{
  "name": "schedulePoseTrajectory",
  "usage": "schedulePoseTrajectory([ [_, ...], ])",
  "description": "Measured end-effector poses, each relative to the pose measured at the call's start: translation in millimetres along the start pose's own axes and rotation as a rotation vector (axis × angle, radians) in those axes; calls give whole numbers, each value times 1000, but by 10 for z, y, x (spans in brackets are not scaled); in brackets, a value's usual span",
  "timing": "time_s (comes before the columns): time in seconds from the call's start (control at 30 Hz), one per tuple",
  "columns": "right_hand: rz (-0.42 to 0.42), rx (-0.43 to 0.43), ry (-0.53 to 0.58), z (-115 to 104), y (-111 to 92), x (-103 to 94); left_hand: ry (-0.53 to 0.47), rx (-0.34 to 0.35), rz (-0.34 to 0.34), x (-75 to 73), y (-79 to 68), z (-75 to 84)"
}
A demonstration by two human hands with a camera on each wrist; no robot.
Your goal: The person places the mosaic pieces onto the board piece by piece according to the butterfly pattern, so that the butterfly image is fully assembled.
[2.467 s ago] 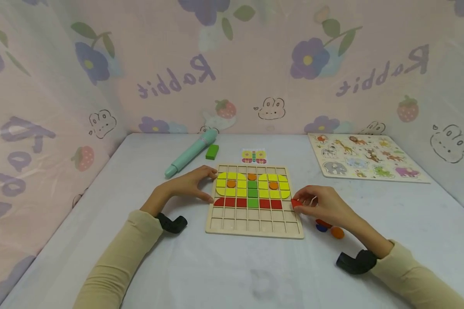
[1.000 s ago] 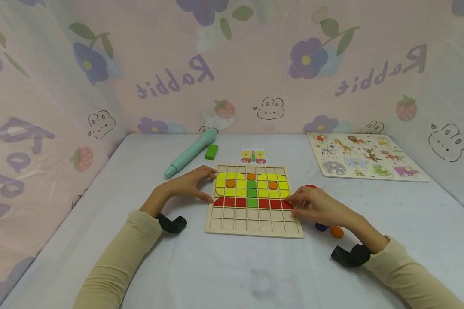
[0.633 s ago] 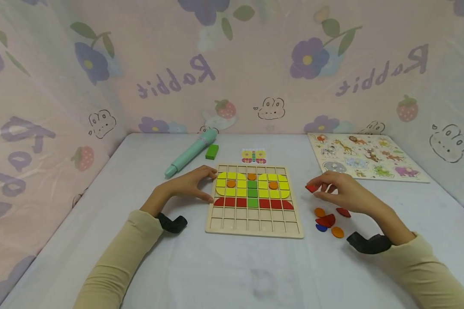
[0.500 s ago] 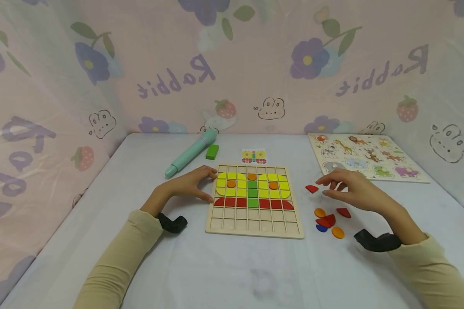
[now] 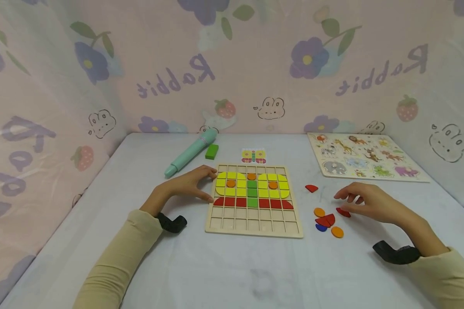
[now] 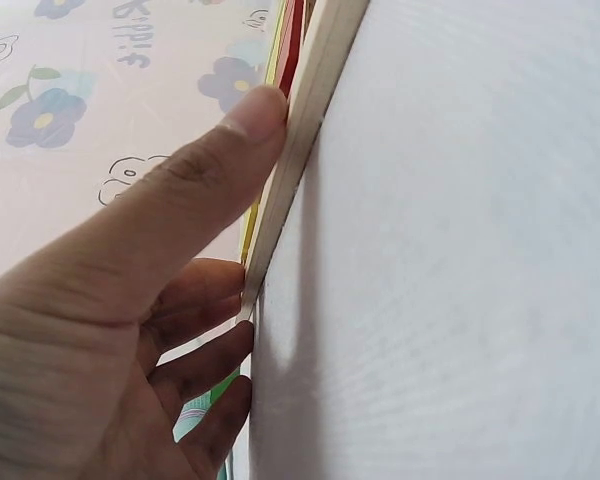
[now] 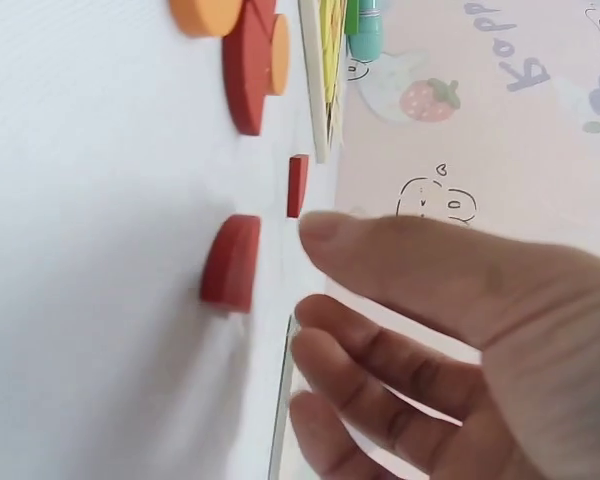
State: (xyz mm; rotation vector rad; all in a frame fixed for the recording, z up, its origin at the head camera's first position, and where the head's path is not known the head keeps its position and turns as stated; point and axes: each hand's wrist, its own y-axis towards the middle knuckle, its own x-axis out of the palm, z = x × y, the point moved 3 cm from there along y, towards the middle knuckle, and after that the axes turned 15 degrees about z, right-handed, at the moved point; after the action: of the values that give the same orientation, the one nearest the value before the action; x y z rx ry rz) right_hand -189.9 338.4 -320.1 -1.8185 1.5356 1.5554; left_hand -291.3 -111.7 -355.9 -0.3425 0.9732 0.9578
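The wooden grid board (image 5: 254,223) lies mid-table, with yellow, orange, green and red pieces set in its cells. My left hand (image 5: 186,185) rests against the board's left edge; in the left wrist view the thumb (image 6: 195,190) and fingertips touch that side. Over on the right, my right hand (image 5: 375,204) hovers with nothing in its grasp. Below its thumb is a red quarter-round piece (image 7: 233,265), apart from the fingers. Another red quarter-round piece (image 5: 311,188) lies by itself beyond the hand, to the left.
Between the board and the right hand lie red quarter pieces (image 5: 326,220), orange discs (image 5: 337,232) and a blue piece (image 5: 321,228). Farther back are a mint-green tube (image 5: 191,153), a green block (image 5: 212,151), a butterfly pattern card (image 5: 254,156) and an animal puzzle board (image 5: 365,156).
My right hand has set a red piece at the right end of the red row, touched the lone red piece, and moved right and nearer. The left hand has stayed put.
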Motion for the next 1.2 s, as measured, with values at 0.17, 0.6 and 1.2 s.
schedulePoseTrajectory([
  [0.17,-32,-25,94,44,-62,60,-15,-8,-3,-6,0,14],
  [0.6,-110,117,30,136,-53,61,-10,-12,2,-4,1,9],
  [1.2,37,-111,188,-255,146,201,-17,-2,3,-15,-4,13],
])
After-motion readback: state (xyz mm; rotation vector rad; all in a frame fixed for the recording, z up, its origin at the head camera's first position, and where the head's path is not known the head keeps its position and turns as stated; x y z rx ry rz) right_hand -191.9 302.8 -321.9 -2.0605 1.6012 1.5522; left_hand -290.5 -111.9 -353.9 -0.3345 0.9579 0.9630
